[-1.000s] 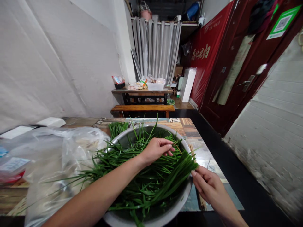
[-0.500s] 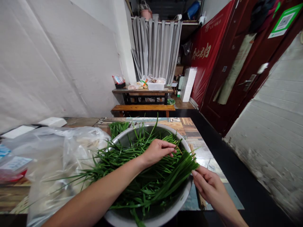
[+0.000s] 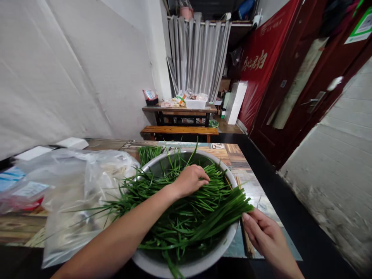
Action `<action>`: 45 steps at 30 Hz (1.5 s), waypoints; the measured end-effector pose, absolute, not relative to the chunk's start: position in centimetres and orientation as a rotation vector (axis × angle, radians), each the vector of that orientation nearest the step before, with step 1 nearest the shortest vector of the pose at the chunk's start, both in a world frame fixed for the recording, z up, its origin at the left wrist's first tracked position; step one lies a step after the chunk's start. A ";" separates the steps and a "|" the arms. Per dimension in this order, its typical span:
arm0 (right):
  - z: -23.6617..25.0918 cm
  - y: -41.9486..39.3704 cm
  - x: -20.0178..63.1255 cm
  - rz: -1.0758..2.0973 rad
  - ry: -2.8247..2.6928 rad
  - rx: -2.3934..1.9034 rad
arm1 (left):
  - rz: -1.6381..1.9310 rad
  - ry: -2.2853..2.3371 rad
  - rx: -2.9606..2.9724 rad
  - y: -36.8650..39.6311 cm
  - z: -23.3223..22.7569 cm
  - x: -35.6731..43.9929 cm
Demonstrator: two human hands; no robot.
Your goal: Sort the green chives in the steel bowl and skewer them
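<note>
A large metal basin (image 3: 229, 240) on the table is heaped with long green garlic chives (image 3: 180, 209). My left hand (image 3: 192, 180) is over the middle of the heap, its fingers curled down at the stalks; whatever is between the fingertips is hidden. At the basin's right rim, my right hand (image 3: 264, 230) pinches the cut ends of a flat bunch of chives (image 3: 223, 213) between thumb and fingers. Beside and partly under that hand lie thin wooden sticks (image 3: 249, 248) on the table.
Left of the basin lies a large clear plastic bag (image 3: 84, 186), with white boxes (image 3: 72, 143) behind it. More chives (image 3: 149, 153) lie beyond the basin. Farther off stand a wooden bench (image 3: 180, 131) and a table with a white tub (image 3: 196, 103). A dark red door (image 3: 302, 93) is at right.
My left hand has drawn back slightly left from the basin's right side and its fingers have curled down toward the chives. My right hand keeps its pinch. The view has shifted slightly.
</note>
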State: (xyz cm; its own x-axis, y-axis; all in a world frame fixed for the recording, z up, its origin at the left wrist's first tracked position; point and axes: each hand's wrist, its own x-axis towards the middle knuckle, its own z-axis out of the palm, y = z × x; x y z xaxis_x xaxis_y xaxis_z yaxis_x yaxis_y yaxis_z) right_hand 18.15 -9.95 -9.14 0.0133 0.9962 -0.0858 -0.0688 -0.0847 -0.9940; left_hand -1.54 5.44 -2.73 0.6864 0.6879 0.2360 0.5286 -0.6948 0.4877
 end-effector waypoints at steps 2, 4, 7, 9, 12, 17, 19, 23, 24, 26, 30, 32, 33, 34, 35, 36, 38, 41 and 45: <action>-9.1 -10.1 18.1 1.294 -1.089 -1.232 | 0.480 0.939 2.636 5.6 -3.6 -1.5; -9.0 -10.3 18.0 1.259 -1.074 -1.245 | 0.459 0.956 2.656 5.7 -4.0 -1.3; -8.9 -10.4 17.9 1.236 -1.071 -1.245 | 0.406 0.857 2.616 5.8 -3.7 -1.4; -9.1 -10.4 18.1 1.277 -1.086 -1.233 | 0.357 0.783 2.633 6.0 -3.5 -1.6; -9.3 -10.2 18.4 1.325 -1.090 -1.216 | 0.306 0.774 2.672 6.0 -3.5 -1.7; -9.0 -10.1 18.4 1.320 -1.113 -1.209 | 0.502 0.883 2.327 5.4 -3.2 -1.0; -8.8 -10.1 18.3 1.307 -1.138 -1.201 | 0.596 0.908 2.089 4.8 -2.8 -0.5; -8.5 -9.9 18.2 1.300 -1.164 -1.179 | 0.687 0.879 1.733 3.6 -2.3 0.5; -8.4 -9.9 18.2 1.296 -1.166 -1.181 | 0.706 0.873 1.688 3.4 -2.3 0.7; -8.4 -9.9 18.2 1.282 -1.175 -1.195 | 0.739 0.879 1.643 3.2 -2.3 0.8; -8.4 -9.7 18.2 1.262 -1.191 -1.207 | 0.768 0.903 1.614 3.0 -2.4 0.9; -8.4 -9.6 18.2 1.268 -1.184 -1.205 | 0.770 0.905 1.604 3.0 -2.4 0.8; -8.4 -9.5 18.1 1.272 -1.179 -1.204 | 0.770 0.905 1.604 3.0 -2.4 0.8; -8.4 -9.5 18.1 1.279 -1.172 -1.202 | 0.771 0.905 1.609 3.0 -2.4 0.8; -8.4 -9.4 18.1 1.283 -1.165 -1.200 | 0.774 0.902 1.619 3.0 -2.4 0.8; -8.4 -9.4 18.1 1.286 -1.159 -1.194 | 0.775 0.897 1.630 3.0 -2.5 0.8; -8.3 -9.4 18.1 1.284 -1.152 -1.188 | 0.779 0.887 1.649 3.1 -2.6 0.8; -8.1 -9.6 18.0 1.283 -1.150 -1.197 | 0.786 0.883 1.678 3.2 -2.8 0.7; -7.9 -9.8 17.8 1.293 -1.156 -1.194 | 0.824 0.893 1.760 3.2 -3.2 0.6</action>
State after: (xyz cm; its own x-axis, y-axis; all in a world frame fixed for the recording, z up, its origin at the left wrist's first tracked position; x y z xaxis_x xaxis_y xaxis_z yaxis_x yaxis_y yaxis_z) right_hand 17.81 -9.84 -7.90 -0.0244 0.9983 -0.0531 -0.0582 -0.0544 -0.9968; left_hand 0.64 3.21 -3.19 0.5038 0.8530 0.1361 0.2035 -0.2703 0.9410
